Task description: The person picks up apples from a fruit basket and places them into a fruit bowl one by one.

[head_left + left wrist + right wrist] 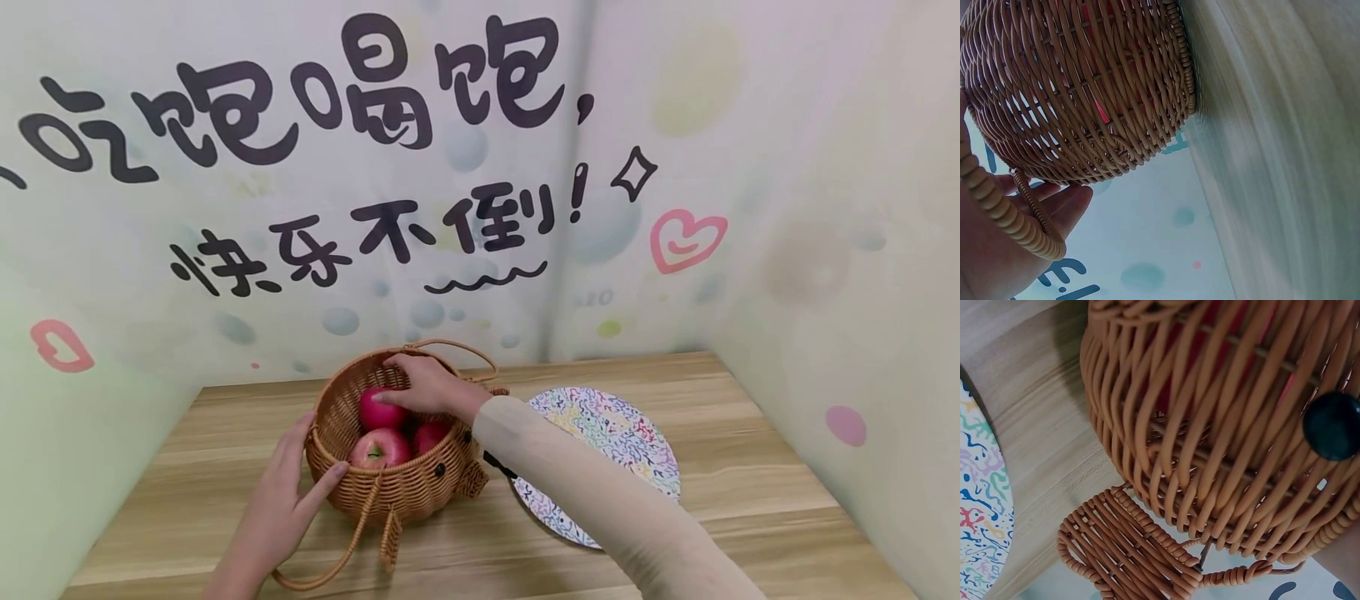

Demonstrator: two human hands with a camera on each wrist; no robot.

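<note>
A round wicker basket (405, 493) with button eyes stands on the wooden table, with red apples inside. My left hand (273, 492) rests against the basket's left side, thumb at the front rim. In the left wrist view, its fingers (1066, 203) lie along the outside of the weave, behind a thin wicker loop. My right hand (431, 385) reaches over the rim into the basket. Its thumb overlaps the upper apple (378, 410), while its index finger extends beyond it; the other fingers are hidden. A striped apple (381, 448) and a darker apple (431, 436) lie nearer the front.
Right of the basket, a round board with a colourful squiggle pattern (558, 508) lies partly under my right forearm. A wicker handle (330, 575) hangs down at the front left. Behind the table (750, 467) rises a printed backdrop (480, 325).
</note>
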